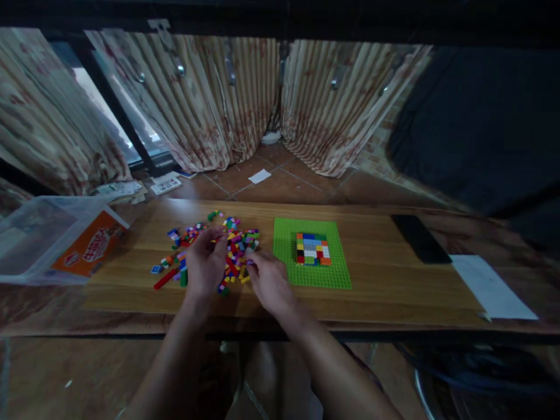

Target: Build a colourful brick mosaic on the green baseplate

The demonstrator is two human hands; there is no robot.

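Observation:
A loose heap of small coloured toy bricks (240,238) lies on the wooden table, left of its middle. Over the left part of this heap is my left hand (205,262), its fingers curled and thumb close to the forefinger; what they hold, if anything, is too small to make out. My right hand (270,281) reaches into the heap's right side with fingertips pinched together among the bricks, and I cannot make out what is in them. To the right, a green baseplate (343,277) bears a flat, roughly square build of multicoloured bricks (311,248).
A clear plastic box (35,233) with an orange label stands at the table's left end. On the right lie a black flat object (420,239) and a white sheet (492,286). Striped curtains (210,105) hang behind the table (380,297).

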